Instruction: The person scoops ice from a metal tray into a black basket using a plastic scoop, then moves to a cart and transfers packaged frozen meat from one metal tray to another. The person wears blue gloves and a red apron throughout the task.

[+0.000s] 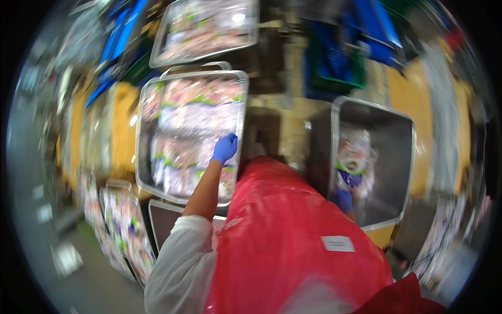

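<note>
My left hand (225, 148), in a blue glove, is curled into a fist over the right side of a metal tray (243, 104). Nothing shows in its fingers. Rows of clear plastic packs of pale pink meat (196, 115) with green and purple labels fill that tray. Lower right, my right hand (344, 201), also blue-gloved, reaches into a deep metal bin (392, 157). It grips the near end of a similar meat pack (353, 163), partly hiding it; its fingers are mostly out of sight.
Another filled metal tray (209, 31) stands beyond the left one. At far right is a green crate (337, 78) with blue contents. More filled trays (125, 225) stand at lower left. A red apron (293, 225) covers my front. Motion blurs the surroundings.
</note>
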